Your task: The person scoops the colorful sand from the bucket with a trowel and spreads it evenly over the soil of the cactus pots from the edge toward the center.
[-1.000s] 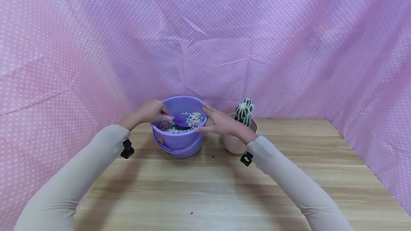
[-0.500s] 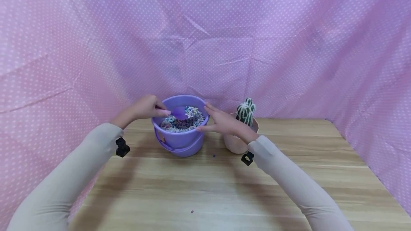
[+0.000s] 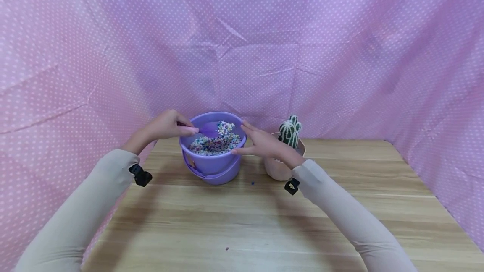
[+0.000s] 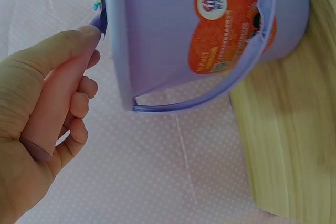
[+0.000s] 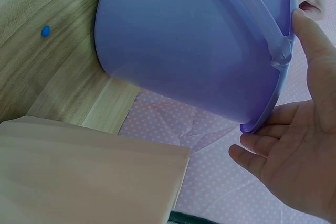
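My left hand point(image 3: 166, 125) grips the pink handle point(image 4: 55, 103) of a small toy shovel, its thumb lying along the top. The shovel's purple blade point(image 3: 209, 129) bears a heap of pebbles point(image 3: 225, 128) inside the mouth of a purple bucket point(image 3: 213, 165), above the pebble bed. Multicoloured small pebbles point(image 3: 211, 146) fill part of the bucket. Against the bucket's right rim rests my right hand point(image 3: 262, 142), thumb and fingers spread and nearly straight; in the right wrist view the fingertips point(image 5: 254, 142) touch the rim. The bucket's handle point(image 4: 231, 85) hangs down its front.
Right of the bucket, partly behind my right forearm, stands a pale pot point(image 3: 277, 170) with a knitted-looking cactus point(image 3: 289, 134). A blue pebble point(image 3: 253, 183) and a reddish one point(image 3: 227, 249) lie loose on the wooden table point(image 3: 242, 217). Pink dotted cloth point(image 3: 257, 53) surrounds the table.
My left hand has moved up and to the left, lifting the shovel out of the pebbles with a heap on it. The right hand has stayed on the rim.
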`<state>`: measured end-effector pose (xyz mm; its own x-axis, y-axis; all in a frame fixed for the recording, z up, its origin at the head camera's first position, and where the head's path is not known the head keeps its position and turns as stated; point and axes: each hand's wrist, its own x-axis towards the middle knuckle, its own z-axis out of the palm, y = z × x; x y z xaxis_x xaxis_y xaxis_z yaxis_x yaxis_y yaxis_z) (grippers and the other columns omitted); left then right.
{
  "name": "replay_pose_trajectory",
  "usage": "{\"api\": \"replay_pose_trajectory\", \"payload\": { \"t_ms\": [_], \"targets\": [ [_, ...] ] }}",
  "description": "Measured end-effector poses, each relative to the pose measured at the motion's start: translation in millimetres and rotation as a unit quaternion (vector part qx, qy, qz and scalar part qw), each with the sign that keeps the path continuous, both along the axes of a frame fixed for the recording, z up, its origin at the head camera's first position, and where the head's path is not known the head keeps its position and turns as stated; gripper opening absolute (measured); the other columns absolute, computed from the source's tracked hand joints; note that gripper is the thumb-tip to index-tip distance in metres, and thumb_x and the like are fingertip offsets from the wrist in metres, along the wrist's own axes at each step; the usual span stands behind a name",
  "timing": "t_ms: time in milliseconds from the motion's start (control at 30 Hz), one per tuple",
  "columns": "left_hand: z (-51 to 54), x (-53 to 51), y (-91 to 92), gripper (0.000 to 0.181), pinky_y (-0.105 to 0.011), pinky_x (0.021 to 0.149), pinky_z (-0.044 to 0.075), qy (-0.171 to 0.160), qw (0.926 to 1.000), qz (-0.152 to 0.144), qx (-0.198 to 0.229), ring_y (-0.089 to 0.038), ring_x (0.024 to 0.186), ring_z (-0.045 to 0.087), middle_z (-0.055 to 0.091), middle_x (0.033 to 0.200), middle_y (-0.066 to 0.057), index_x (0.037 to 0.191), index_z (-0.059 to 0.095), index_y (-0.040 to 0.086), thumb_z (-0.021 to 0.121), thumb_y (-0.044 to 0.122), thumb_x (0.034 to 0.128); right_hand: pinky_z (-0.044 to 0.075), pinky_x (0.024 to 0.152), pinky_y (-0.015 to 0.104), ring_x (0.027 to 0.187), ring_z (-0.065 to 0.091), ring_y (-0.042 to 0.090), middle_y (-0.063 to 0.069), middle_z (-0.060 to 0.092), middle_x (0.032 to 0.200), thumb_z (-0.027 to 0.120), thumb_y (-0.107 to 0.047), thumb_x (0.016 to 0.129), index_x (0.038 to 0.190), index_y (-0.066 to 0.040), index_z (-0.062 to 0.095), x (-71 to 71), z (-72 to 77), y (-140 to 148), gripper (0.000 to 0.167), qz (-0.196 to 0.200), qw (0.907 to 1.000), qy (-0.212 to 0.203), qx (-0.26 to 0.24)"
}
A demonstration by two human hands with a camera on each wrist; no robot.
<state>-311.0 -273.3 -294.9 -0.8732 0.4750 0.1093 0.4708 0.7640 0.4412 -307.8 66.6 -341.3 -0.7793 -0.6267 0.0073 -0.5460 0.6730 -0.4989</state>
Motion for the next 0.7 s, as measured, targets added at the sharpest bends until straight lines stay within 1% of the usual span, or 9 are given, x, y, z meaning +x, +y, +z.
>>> {"api": "replay_pose_trajectory", "payload": {
  "t_ms": [133,233,367,467,567,700],
  "targets": [
    [5.1,3.0,0.1,0.025,-0.024,0.059,0.048,0.009,0.9999,0.012,0.002,-0.012,0.067,0.061,0.079,0.087,-0.001,0.098,0.083,0.011,0.079,0.034,0.0901,0.022,0.126,0.05,0.158,0.015,0.031,0.006,0.001,0.172,0.066,-0.069,0.088,0.163,-0.008,0.017,-0.1,-0.6,0.2,0.108,0.0,1.0,-0.001,-0.002],
    [9.6,5.6,0.3,0.025,-0.024,0.058,0.049,0.016,0.9997,0.016,0.006,-0.013,0.066,0.062,0.079,0.086,0.0,0.097,0.083,0.013,0.08,0.036,0.0891,0.022,0.126,0.05,0.158,0.015,0.031,0.006,0.001,0.172,0.066,-0.068,0.088,0.163,-0.008,0.017,0.6,-0.4,0.2,0.107,0.0,1.0,-0.002,-0.004],
    [14.1,9.5,-1.5,0.029,-0.025,0.063,0.054,0.017,0.9995,0.025,0.011,-0.016,0.071,0.069,0.08,0.089,-0.002,0.099,0.083,0.013,0.08,0.04,0.0885,0.022,0.126,0.05,0.158,0.015,0.033,0.007,0.001,0.172,0.066,-0.067,0.088,0.163,-0.008,0.017,1.4,-0.2,-0.1,0.107,0.002,1.0,-0.001,-0.005],
    [17.0,12.1,-3.0,0.033,-0.025,0.068,0.056,0.011,0.9994,0.031,0.014,-0.018,0.077,0.073,0.08,0.093,-0.005,0.102,0.082,0.012,0.079,0.042,0.0888,0.021,0.126,0.051,0.158,0.014,0.033,0.007,0.001,0.172,0.066,-0.067,0.089,0.163,-0.007,0.017,1.4,-0.1,-0.6,0.107,0.004,1.0,0.001,-0.004],
    [20.0,13.9,-3.7,0.033,-0.025,0.066,0.056,0.004,0.9993,0.03,0.021,-0.019,0.076,0.073,0.08,0.093,-0.006,0.102,0.082,0.01,0.079,0.041,0.0893,0.021,0.126,0.05,0.158,0.014,0.032,0.006,0.001,0.172,0.066,-0.067,0.088,0.163,-0.008,0.016,2.0,0.7,-0.6,0.107,0.002,1.0,0.001,-0.004],
    [24.0,15.8,-2.2,0.031,-0.025,0.063,0.055,0.006,0.9992,0.031,0.026,-0.017,0.069,0.069,0.08,0.09,-0.006,0.1,0.082,0.011,0.079,0.039,0.0895,0.021,0.126,0.051,0.158,0.015,0.031,0.005,0.0,0.172,0.067,-0.066,0.088,0.163,-0.01,0.016,3.0,1.4,0.2,0.107,0.0,1.0,-0.002,-0.008]
  ]
}}
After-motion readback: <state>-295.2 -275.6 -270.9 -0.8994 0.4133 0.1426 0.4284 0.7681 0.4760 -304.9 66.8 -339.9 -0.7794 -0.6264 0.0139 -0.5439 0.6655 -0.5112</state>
